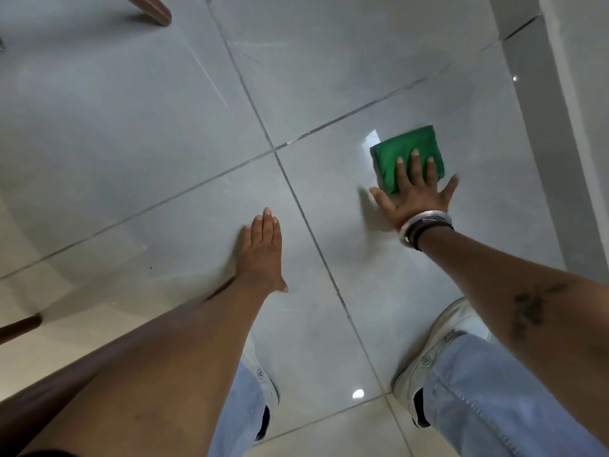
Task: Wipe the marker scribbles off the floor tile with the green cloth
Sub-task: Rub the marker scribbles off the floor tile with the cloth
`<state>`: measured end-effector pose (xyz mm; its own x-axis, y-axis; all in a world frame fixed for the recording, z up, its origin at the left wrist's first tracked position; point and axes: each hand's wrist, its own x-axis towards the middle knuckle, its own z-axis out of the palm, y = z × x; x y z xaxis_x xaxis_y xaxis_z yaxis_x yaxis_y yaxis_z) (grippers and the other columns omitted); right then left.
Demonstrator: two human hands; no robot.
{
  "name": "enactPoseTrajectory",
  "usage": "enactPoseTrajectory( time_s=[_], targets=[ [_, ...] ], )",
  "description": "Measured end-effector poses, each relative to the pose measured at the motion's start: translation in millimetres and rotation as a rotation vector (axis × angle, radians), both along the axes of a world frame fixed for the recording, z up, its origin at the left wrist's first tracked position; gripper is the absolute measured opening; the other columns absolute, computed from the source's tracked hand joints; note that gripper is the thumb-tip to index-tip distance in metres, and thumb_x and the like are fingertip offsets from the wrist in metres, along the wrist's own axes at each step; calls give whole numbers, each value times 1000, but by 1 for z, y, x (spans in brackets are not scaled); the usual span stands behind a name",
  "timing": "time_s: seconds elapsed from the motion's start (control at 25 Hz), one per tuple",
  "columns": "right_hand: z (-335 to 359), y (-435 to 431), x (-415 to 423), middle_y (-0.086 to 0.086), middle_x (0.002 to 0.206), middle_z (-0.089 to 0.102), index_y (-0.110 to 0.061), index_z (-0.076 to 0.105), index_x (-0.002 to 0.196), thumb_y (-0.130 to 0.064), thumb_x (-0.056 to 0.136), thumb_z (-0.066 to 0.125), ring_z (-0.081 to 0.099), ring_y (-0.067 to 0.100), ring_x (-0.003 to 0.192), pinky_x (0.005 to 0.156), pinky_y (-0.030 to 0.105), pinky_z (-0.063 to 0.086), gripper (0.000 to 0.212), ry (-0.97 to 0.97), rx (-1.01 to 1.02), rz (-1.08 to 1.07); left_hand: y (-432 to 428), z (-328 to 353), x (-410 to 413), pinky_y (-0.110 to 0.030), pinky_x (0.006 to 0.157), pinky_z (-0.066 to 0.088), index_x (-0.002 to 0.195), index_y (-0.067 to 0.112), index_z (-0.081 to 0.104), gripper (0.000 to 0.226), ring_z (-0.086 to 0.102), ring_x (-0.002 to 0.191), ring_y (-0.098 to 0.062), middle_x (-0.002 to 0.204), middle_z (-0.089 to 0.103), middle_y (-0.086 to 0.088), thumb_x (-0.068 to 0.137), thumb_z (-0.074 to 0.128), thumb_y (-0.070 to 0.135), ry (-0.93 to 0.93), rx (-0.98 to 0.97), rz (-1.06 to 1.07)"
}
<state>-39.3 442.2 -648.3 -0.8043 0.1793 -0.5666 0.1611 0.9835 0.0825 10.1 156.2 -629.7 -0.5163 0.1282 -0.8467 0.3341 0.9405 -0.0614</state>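
Observation:
A folded green cloth (407,150) lies flat on a glossy grey floor tile (379,258) at the right. My right hand (417,189) presses down on its near half, fingers spread, thumb and little finger on the tile beside it. My left hand (263,252) rests flat on the neighbouring tile (164,242) to the left, fingers together, holding nothing. I can make out no clear marker scribbles on the tile around the cloth; only faint pale streaks show on the far tiles (260,44).
Dark wooden furniture legs stand at the top left (155,9) and left edge (19,326). A grey wall base (540,127) runs along the right. My white shoes (431,354) and blue jeans (494,407) are at the bottom.

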Motion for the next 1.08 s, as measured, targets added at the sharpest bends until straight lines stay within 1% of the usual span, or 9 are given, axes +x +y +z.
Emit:
enactPoseTrajectory(
  time_s=[0.04, 0.08, 0.16, 0.24, 0.28, 0.44, 0.6, 0.88, 1.08],
  targets=[
    [3, -9, -1, 6, 165, 4, -21, 12, 153, -81, 79, 13, 2, 33, 150, 112, 67, -4, 95, -42, -29, -62, 4, 0, 2, -48, 124, -4, 151, 0, -16, 146, -16, 150, -34, 160, -24, -21, 61, 78, 65, 11, -9, 5],
    [4, -18, 3, 6, 165, 3, -19, 13, 153, -83, 76, 7, 0, 34, 149, 112, 64, -6, 101, -58, -79, 43, 6, -1, 2, -48, 124, -2, 151, 0, -16, 146, -15, 150, -35, 160, -23, -21, 60, 77, 67, 25, -20, 11],
    [5, -25, 24, 3, 165, 1, -23, 13, 154, -83, 71, -8, -5, 32, 150, 112, 61, -14, 104, -111, -202, 561, 7, -2, -1, -48, 124, -1, 151, -1, -15, 146, -13, 151, -35, 161, -22, -22, 60, 76, 69, 34, -20, 15],
    [10, -17, 35, -2, 164, 0, -28, 11, 153, -76, 78, 0, -5, 28, 150, 111, 60, -19, 90, -175, -256, 934, 2, -3, -3, -48, 122, -3, 151, 0, -15, 146, -13, 151, -35, 161, -21, -22, 60, 77, 68, 18, -8, 4],
    [7, -17, 39, -3, 164, 1, -30, 12, 153, -74, 81, 6, -3, 27, 150, 112, 60, -19, 84, -163, -249, 930, 1, -3, -2, -48, 122, -3, 151, 0, -15, 146, -13, 151, -35, 161, -21, -22, 60, 78, 67, 18, -5, -5],
    [4, -75, 13, -2, 164, 8, -30, 20, 152, -79, 83, 19, 0, 26, 150, 111, 61, -17, 85, -85, -237, 531, 5, -6, 7, -47, 123, 0, 151, 0, -14, 148, -11, 151, -35, 162, -19, -21, 57, 78, 68, 84, 10, 19],
    [0, -104, -16, 2, 164, 11, -26, 20, 152, -76, 84, 20, 2, 30, 150, 109, 59, -20, 84, -69, -185, 554, 3, -9, 4, -47, 123, 2, 152, 1, -13, 147, -8, 151, -34, 162, -16, -20, 57, 77, 70, 68, 30, 27],
    [25, -23, 92, 0, 165, -1, -26, 9, 154, -70, 86, 21, -4, 30, 150, 109, 61, -20, 82, -252, -128, 699, 0, 1, -5, -46, 124, -1, 152, 2, -12, 142, -11, 151, -33, 162, -20, -20, 62, 74, 68, -4, 23, 10],
    [4, -84, 3, 5, 165, 6, -24, 14, 153, -74, 86, 16, 2, 34, 149, 111, 65, -14, 83, -81, -94, 347, 9, 1, -2, -46, 124, 1, 152, 1, -12, 145, -9, 151, -33, 162, -18, -21, 59, 76, 68, 17, 19, 57]
  ],
)
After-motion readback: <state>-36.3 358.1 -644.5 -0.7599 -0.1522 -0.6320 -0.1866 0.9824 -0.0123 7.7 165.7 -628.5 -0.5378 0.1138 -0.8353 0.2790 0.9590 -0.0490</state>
